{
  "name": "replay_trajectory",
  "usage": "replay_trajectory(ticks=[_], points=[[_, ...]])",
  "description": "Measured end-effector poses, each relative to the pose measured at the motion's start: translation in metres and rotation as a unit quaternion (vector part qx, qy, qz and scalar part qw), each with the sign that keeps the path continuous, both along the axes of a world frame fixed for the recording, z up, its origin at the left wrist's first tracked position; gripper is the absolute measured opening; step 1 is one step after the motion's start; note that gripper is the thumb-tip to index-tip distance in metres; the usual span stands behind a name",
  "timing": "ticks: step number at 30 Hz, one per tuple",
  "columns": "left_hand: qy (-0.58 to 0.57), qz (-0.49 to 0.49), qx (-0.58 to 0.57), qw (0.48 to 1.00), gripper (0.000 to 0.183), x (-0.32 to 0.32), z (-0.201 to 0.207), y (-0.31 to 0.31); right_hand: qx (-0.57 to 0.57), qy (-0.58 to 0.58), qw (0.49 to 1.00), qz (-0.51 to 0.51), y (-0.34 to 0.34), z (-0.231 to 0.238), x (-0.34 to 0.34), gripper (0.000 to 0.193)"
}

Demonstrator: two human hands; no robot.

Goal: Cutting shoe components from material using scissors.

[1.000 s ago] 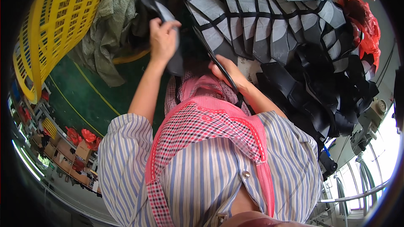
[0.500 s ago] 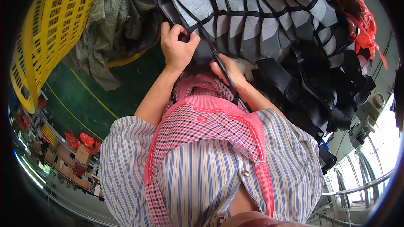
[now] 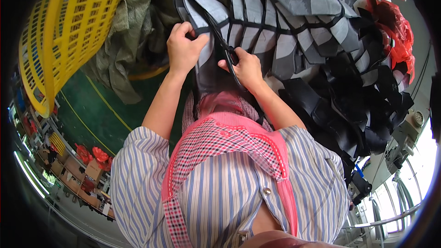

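Observation:
Black scissors [image 3: 222, 40] are held in my right hand [image 3: 247, 70], fingers at the handles, with the blades pointing up and left across the grey pieces. My left hand [image 3: 184, 48] is closed in a pinch, thumb and forefinger at the edge of a black-and-grey shaped piece [image 3: 207, 3] at the left end of a row. What exactly sits between those fingertips is hard to see. Dark bands [image 3: 262, 26] run across the row of overlapping grey pieces [image 3: 285, 48] and join them. The blades lie over the band near the leftmost pieces.
A yellow slatted plastic basket [image 3: 76, 23] stands at the left, beside a crumpled olive woven sack [image 3: 126, 41]. Black molded pieces [image 3: 317, 96] pile up on the right, with a red plastic bag [image 3: 396, 30] behind them. Green floor [image 3: 87, 110] with yellow lines shows at left.
My right hand has moved up with the scissors, whose blades now reach farther over the leftmost grey pieces. My left hand has shifted slightly left, still pinched. The whole view has tilted a little.

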State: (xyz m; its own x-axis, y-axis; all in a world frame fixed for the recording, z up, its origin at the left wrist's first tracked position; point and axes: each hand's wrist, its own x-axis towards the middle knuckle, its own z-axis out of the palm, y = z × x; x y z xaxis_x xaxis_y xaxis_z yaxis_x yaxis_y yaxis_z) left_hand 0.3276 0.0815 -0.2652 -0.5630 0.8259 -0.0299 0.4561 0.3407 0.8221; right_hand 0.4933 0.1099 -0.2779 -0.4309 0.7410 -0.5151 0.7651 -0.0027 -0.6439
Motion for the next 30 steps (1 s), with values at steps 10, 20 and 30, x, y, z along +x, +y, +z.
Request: replay_trajectory(ticks=[10, 20, 30], points=[[-0.289, -0.142, 0.282, 0.904, 0.014, -0.075, 0.133, 0.165, -0.289, 0.239, 0.909, -0.180, 0.090, -0.032, -0.037, 0.057], [-0.045, -0.270, 0.146, 0.951, 0.021, -0.148, 0.000, 0.339, -0.284, 0.221, 0.933, -0.016, 0.045, -0.013, -0.021, 0.049], [-0.209, -0.079, 0.037, 0.974, 0.075, -0.019, -0.057, 0.085, -0.292, 0.363, 0.852, -0.238, -0.005, -0.024, 0.008, 0.033]])
